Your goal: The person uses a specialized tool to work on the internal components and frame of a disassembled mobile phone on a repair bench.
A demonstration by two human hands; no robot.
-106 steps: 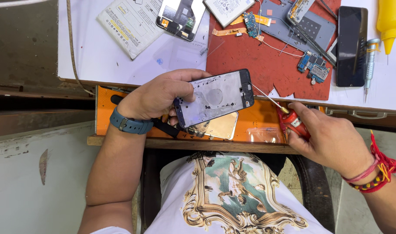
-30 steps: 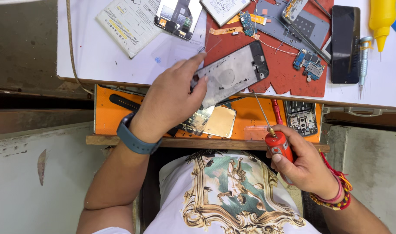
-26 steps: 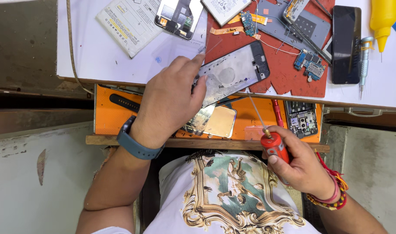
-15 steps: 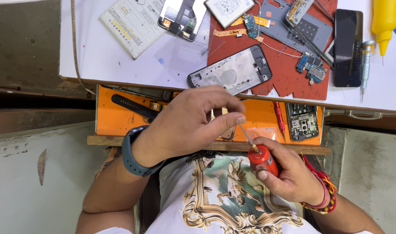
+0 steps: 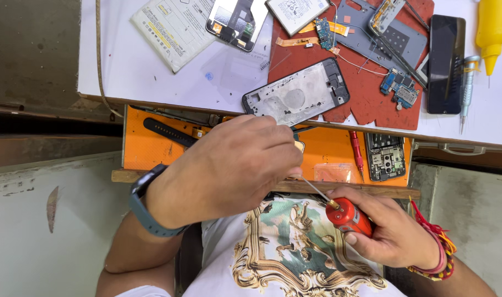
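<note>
Head view: a red-handled precision screwdriver [image 5: 344, 214] is gripped by the right hand [image 5: 391, 234], fingers wrapped round the handle, thin metal shaft angled up-left. The shaft tip is met by the left hand [image 5: 234, 165], whose fingers are curled narrow and pinched at the tip; whether anything small is held there cannot be told. Both hands are held over the lap, just in front of an orange pull-out tray [image 5: 152, 148] under the white tabletop [image 5: 152, 77]. A blue-grey wristband [image 5: 144, 212] is worn on the left wrist, red thread bracelets [image 5: 435, 256] on the right. A bare silver phone frame [image 5: 298, 93] lies apart from the hands, half on a red-brown work mat [image 5: 366, 99]. A second red screwdriver [image 5: 356, 151] and 1 opened black phone body [image 5: 387, 157] lie in the tray. A dark phone screen [image 5: 444, 63] and a yellow squeeze bottle [image 5: 493, 27] are seen at the right of the tabletop.
</note>
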